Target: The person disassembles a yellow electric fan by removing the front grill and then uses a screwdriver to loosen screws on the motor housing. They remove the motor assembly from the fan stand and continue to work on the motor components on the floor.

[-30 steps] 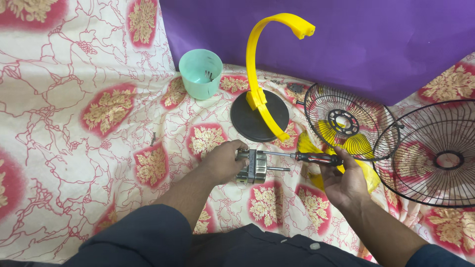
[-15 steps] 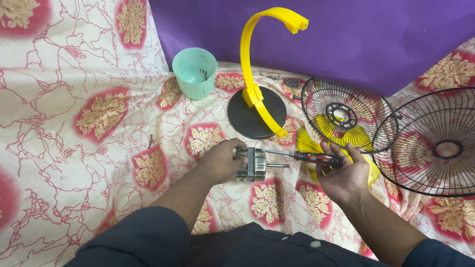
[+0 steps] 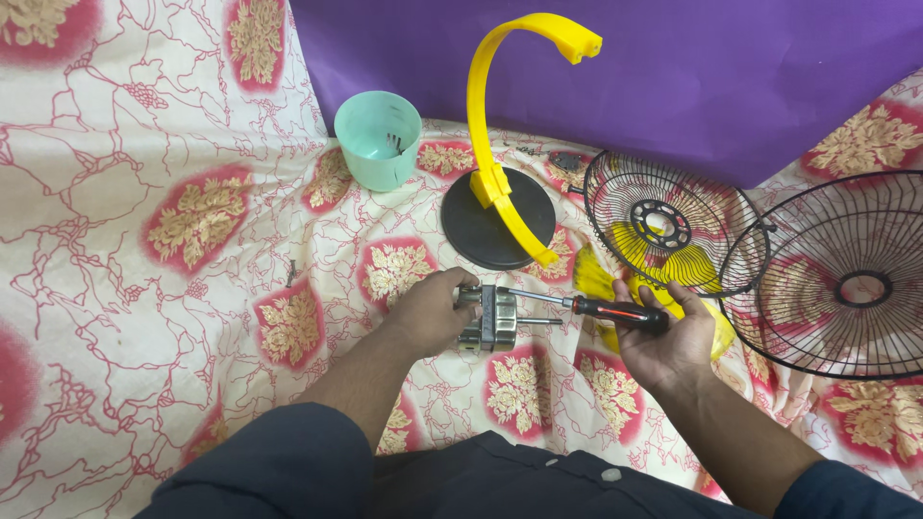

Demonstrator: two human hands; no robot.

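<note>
My left hand (image 3: 428, 312) grips a small metal fan motor (image 3: 492, 318) that rests on the patterned cloth, its shaft pointing right. My right hand (image 3: 663, 341) holds a screwdriver (image 3: 586, 305) with a black and red handle; its metal tip reaches the top of the motor. Yellow fan blades (image 3: 673, 269) lie just behind my right hand, partly under a black wire grille (image 3: 673, 226).
A yellow curved stand on a round black base (image 3: 500, 231) rises behind the motor. A teal cup (image 3: 378, 140) with small parts stands at the back left. A second black grille (image 3: 846, 279) lies at the right. A small screw (image 3: 291, 272) lies left on the cloth.
Both hands stay on the motor and screwdriver; the screwdriver handle has turned slightly in my right palm. The view has shifted a little.
</note>
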